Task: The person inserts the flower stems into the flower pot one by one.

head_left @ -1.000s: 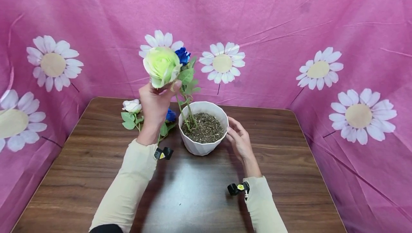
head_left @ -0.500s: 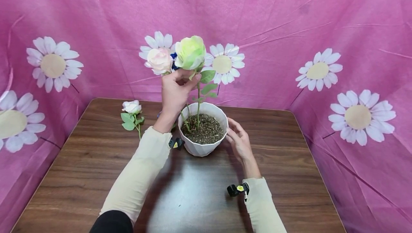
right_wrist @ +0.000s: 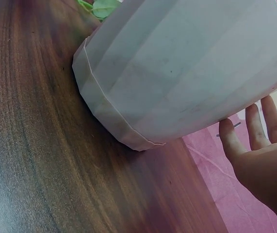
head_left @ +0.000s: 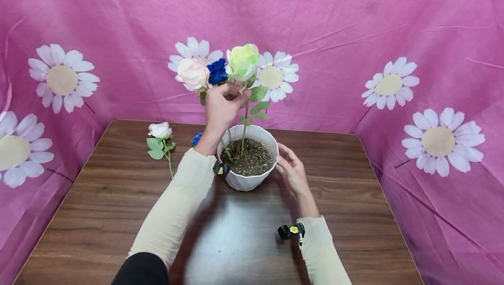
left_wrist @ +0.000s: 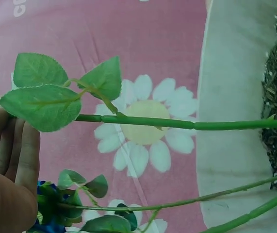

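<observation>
Just beneath its bloom, my left hand (head_left: 222,109) pinches the stem of a light green rose (head_left: 243,63). That stem (left_wrist: 157,122) runs down into the dark soil (head_left: 256,159) of a white faceted pot (head_left: 246,182). A pale pink rose (head_left: 192,74) and a blue rose (head_left: 218,71) also stand in the pot, left of the green one, their stems partly behind my left hand. With extended fingers, my right hand (head_left: 293,172) rests against the pot's right side; the right wrist view shows its fingertips (right_wrist: 229,127) along the pot wall.
On the wooden table (head_left: 334,215) a white rose (head_left: 160,130) with green leaves lies at the left. Another blue rose (head_left: 196,139) lies left of the pot, mostly hidden by my left arm. A pink curtain (head_left: 315,9) with printed daisies surrounds the table.
My left hand has moved right with the green rose, which went from tilted left of the pot to upright with its stem in the soil. The pink rose came into view. My right hand stayed still.
</observation>
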A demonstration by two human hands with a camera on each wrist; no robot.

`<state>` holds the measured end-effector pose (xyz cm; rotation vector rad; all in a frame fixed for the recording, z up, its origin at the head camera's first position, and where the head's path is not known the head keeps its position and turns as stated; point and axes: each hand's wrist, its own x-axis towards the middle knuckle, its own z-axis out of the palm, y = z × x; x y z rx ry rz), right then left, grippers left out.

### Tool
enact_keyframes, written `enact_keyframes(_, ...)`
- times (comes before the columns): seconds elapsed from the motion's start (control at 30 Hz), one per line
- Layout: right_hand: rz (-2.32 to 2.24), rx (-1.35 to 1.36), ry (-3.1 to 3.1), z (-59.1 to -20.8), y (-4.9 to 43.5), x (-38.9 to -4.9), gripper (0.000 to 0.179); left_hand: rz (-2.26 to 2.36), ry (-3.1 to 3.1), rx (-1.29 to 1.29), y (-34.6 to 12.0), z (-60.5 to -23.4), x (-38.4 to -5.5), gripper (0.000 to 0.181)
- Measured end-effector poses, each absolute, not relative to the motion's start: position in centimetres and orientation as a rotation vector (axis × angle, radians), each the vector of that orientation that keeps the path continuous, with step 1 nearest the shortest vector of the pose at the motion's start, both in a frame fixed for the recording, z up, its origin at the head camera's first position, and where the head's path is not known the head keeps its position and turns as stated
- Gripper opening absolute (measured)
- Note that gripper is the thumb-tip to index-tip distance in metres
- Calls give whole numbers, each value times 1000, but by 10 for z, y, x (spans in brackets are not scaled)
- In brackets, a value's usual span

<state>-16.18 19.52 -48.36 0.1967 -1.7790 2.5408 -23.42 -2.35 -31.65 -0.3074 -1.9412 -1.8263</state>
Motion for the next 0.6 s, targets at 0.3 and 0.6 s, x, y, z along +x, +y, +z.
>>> enact_keyframes(0.3, 2563, 171, -1755, -480, 193, -160, 45, -1667, -2001, -365, -23, -322, -241, 11)
enact_keyframes(0.6, 2555, 200, -1748, -483, 193, -161, 45, -1764, -1951, -379, -22, -330, -244, 9)
